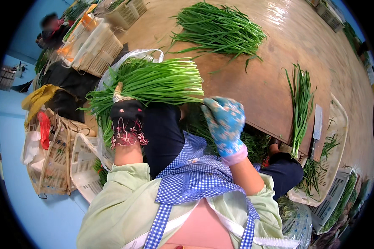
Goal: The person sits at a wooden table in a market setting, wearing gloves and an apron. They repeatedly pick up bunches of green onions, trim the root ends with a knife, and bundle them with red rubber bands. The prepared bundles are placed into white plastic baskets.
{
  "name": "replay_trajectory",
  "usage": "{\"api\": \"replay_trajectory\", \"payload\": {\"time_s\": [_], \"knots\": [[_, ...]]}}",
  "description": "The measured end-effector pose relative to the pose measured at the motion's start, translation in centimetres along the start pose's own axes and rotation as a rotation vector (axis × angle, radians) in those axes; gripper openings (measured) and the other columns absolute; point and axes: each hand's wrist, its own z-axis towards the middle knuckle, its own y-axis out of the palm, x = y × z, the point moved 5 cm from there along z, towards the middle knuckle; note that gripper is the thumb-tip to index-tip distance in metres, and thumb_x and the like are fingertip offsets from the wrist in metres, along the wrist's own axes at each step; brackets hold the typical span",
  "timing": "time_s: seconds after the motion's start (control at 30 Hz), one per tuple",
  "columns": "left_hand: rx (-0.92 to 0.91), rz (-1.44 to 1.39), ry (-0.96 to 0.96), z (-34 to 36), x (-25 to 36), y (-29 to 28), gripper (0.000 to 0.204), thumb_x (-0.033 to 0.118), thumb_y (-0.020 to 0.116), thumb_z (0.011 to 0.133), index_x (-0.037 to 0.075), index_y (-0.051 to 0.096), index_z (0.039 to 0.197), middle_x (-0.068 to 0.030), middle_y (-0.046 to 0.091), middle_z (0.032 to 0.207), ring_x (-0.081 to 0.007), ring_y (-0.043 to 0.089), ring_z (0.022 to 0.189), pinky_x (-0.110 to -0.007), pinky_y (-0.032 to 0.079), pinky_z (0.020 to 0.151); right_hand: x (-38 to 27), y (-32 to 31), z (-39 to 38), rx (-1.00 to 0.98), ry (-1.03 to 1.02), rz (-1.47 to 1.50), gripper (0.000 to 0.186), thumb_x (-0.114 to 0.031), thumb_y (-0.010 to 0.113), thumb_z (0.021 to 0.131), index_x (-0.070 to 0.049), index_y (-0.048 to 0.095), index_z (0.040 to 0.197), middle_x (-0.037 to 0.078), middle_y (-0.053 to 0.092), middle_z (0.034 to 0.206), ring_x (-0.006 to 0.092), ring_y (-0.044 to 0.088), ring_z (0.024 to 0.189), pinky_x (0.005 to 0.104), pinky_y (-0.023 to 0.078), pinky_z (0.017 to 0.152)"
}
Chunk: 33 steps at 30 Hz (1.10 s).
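Note:
My left hand [126, 118], in a black flower-patterned glove, grips a thick bundle of green chives [153, 83] held across my lap at the edge of the wooden table [278, 41]. My right hand [224, 122], in a blue flowered glove, pinches the pale cut ends of that bundle at its right side. A white plastic bag [124, 58] lies under the leafy part of the bundle.
A second pile of chives [220, 29] lies further up the table. A thin bunch of chives [301, 103] lies to the right beside a knife [318, 124] and a white tray [340, 124]. Plastic baskets [70, 157] stand at left; another person sits at far upper left.

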Motion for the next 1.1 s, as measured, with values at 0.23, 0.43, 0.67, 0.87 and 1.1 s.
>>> {"api": "replay_trajectory", "payload": {"time_s": [0.23, 0.43, 0.67, 0.87, 1.1], "knots": [[-0.016, -0.012, 0.082, -0.1, -0.3, 1.0, 0.046, 0.029, 0.061, 0.081, 0.004, 0.052, 0.118, -0.0174, 0.055, 0.120, -0.0382, 0.053, 0.107, -0.058, 0.042, 0.090, 0.4, 5.6, 0.1, -0.188, 0.167, 0.219, 0.013, -0.021, 0.067, 0.072, -0.009, 0.067, 0.078, 0.010, 0.063, 0.070, 0.0273, 0.061, 0.068, 0.0396, 0.044, 0.063], [-0.320, -0.044, 0.064, -0.7, -0.2, 3.1, 0.037, 0.028, 0.066, 0.078, 0.003, 0.060, 0.104, -0.0176, 0.062, 0.106, -0.0366, 0.060, 0.095, -0.056, 0.047, 0.084, 0.7, 6.0, -1.4, -0.111, 0.483, 0.383, 0.011, -0.017, 0.066, 0.075, -0.006, 0.069, 0.075, 0.013, 0.063, 0.067, 0.0301, 0.061, 0.062, 0.0391, 0.047, 0.059], [-0.473, 0.003, 0.167, -0.1, 0.7, 2.8, 0.037, 0.028, 0.071, 0.075, 0.001, 0.061, 0.100, -0.0152, 0.065, 0.098, -0.0302, 0.063, 0.088, -0.050, 0.051, 0.082, -0.3, 5.6, -3.3, -0.283, 0.088, 0.001, 0.010, -0.020, 0.066, 0.074, -0.012, 0.065, 0.078, 0.008, 0.062, 0.064, 0.0282, 0.059, 0.059, 0.0405, 0.046, 0.058], [-0.572, -0.037, 0.138, -2.0, 0.2, 5.7, 0.031, 0.029, 0.069, 0.077, 0.006, 0.061, 0.095, -0.0114, 0.064, 0.092, -0.0260, 0.061, 0.089, -0.052, 0.045, 0.091, 6.9, -1.3, -4.6, -0.083, 0.461, 0.145, 0.008, -0.015, 0.068, 0.077, -0.010, 0.067, 0.083, 0.009, 0.065, 0.070, 0.0236, 0.063, 0.060, 0.0341, 0.049, 0.058], [-0.778, 0.143, -0.237, -3.9, -9.0, 12.9, 0.029, 0.024, 0.061, 0.082, 0.006, 0.057, 0.104, -0.0100, 0.064, 0.089, -0.0264, 0.063, 0.089, -0.057, 0.040, 0.097, 9.7, -4.7, -0.9, -0.141, 0.484, 0.459, 0.038, -0.015, 0.060, 0.085, -0.006, 0.053, 0.122, 0.013, 0.058, 0.117, 0.0220, 0.056, 0.108, 0.0308, 0.042, 0.091]]}}
